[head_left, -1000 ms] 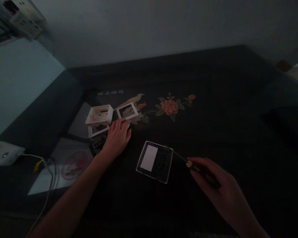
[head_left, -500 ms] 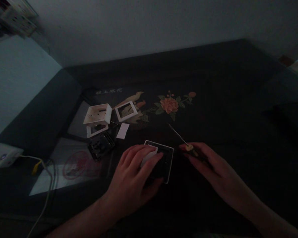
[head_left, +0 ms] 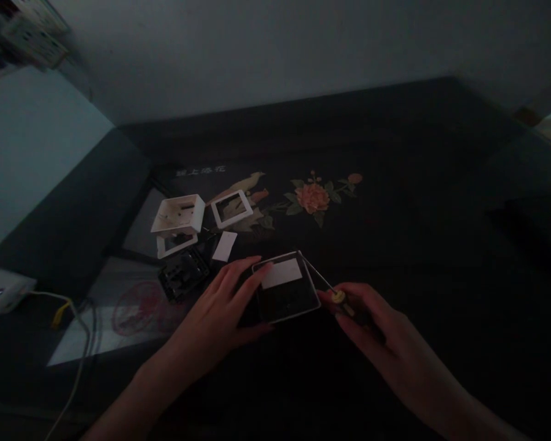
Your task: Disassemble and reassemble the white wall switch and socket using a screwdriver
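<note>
My left hand [head_left: 224, 306] grips the left side of a square dark panel [head_left: 287, 300] with a thin pale rim, which has a white rectangular piece [head_left: 282, 273] in its upper part. In my right hand [head_left: 376, 327] is a screwdriver [head_left: 338, 297], held by its handle. Its thin shaft points up and left, and the tip is at the panel's top right corner. The right fingertips are close to the panel's right edge.
Left of the panel lie a white open box [head_left: 179, 214], a white square frame [head_left: 232, 209], a small white piece [head_left: 224, 246] and a black part [head_left: 182, 274]. At far left, a white device [head_left: 4, 290] trails a cable [head_left: 85, 343] over the dark table [head_left: 395, 202].
The panel has turned in my left hand, and more of its face shows. My right hand has moved slightly left, bringing the screwdriver's tip to the panel's corner.
</note>
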A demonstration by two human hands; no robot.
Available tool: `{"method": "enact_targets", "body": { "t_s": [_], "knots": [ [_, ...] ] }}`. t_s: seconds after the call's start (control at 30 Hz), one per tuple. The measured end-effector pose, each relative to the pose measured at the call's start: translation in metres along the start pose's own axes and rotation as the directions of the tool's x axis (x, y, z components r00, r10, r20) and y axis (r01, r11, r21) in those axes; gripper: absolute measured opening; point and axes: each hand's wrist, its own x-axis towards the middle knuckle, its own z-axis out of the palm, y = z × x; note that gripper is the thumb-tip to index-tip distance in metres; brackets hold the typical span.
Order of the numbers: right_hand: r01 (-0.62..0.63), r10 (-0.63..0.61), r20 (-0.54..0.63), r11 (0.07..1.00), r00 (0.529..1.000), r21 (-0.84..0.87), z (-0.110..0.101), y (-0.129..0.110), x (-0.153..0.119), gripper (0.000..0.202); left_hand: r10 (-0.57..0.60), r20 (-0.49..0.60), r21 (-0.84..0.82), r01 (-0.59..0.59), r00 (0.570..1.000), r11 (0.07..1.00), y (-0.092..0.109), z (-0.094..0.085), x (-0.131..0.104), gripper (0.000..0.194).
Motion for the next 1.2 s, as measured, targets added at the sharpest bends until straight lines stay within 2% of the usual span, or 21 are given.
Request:
{"method": "enact_targets", "body": {
  "t_s": [0.1, 0.17, 0.23, 0.33, 0.4, 0.5, 0.57, 0.63, 0.7, 0.8, 0.93, 1.1, 1.2],
  "knots": [
    [-0.003, 0.000, 0.104, 1.000, 0.995, 0.024, 0.007, -0.003, -0.005, 0.021, -0.082, 0.021, -0.038, 0.082, 0.996, 0.996, -0.013, -0.005, -0.004, 0.061],
    [0.008, -0.016, 0.136, 0.998, 0.991, 0.057, 0.009, -0.002, -0.005, 0.022, -0.129, 0.022, -0.068, 0.130, 0.991, 0.989, -0.013, -0.007, -0.003, 0.055],
    [0.037, -0.042, 0.079, 0.997, 0.996, 0.066, 0.007, 0.001, -0.001, 0.022, -0.149, -0.007, -0.088, 0.148, 0.989, 0.985, -0.006, -0.009, 0.003, 0.051],
    [0.090, -0.089, -0.105, 0.996, 0.990, 0.006, -0.002, 0.006, 0.007, 0.023, -0.149, -0.058, -0.013, 0.148, 0.987, 0.989, 0.014, -0.010, 0.021, 0.041],
    [0.106, -0.111, -0.185, 0.994, 0.976, -0.033, -0.009, 0.009, 0.012, 0.025, -0.169, -0.044, 0.092, 0.173, 0.985, 0.981, 0.028, -0.008, 0.036, 0.052],
    [0.106, -0.116, -0.226, 0.993, 0.967, -0.057, -0.015, 0.010, 0.015, 0.028, -0.214, -0.031, 0.163, 0.216, 0.976, 0.963, 0.043, -0.001, 0.060, 0.076],
    [0.108, -0.123, -0.244, 0.991, 0.962, -0.076, -0.019, 0.010, 0.015, 0.029, -0.210, -0.041, 0.167, 0.214, 0.977, 0.962, 0.045, 0.004, 0.070, 0.073],
    [0.106, -0.134, -0.256, 0.987, 0.957, -0.119, -0.024, 0.010, 0.016, 0.030, -0.156, -0.047, 0.130, 0.161, 0.987, 0.978, 0.040, 0.007, 0.074, 0.069],
    [0.115, -0.165, -0.268, 0.975, 0.949, -0.193, -0.031, 0.011, 0.016, 0.029, -0.066, -0.023, 0.062, 0.067, 0.998, 0.996, 0.028, 0.007, 0.071, 0.074],
    [0.159, -0.238, -0.230, 0.935, 0.944, -0.316, -0.042, 0.012, 0.016, 0.023, 0.059, 0.082, -0.015, -0.058, 0.995, 0.998, 0.009, 0.002, 0.057, 0.088],
    [0.269, -0.344, -0.124, 0.874, 0.931, -0.404, -0.050, 0.012, 0.012, 0.014, 0.125, 0.162, -0.135, -0.104, 0.979, 0.985, 0.000, -0.006, 0.043, 0.093],
    [0.349, -0.457, -0.110, 0.794, 0.883, -0.498, -0.048, 0.010, 0.011, 0.016, 0.065, 0.064, -0.163, -0.053, 0.996, 0.985, 0.005, 0.004, 0.042, 0.095],
    [0.372, -0.491, -0.102, 0.765, 0.865, -0.526, -0.046, 0.011, 0.011, 0.019, 0.072, 0.036, -0.162, -0.066, 0.997, 0.985, 0.005, 0.010, 0.042, 0.095]
  ]
}}
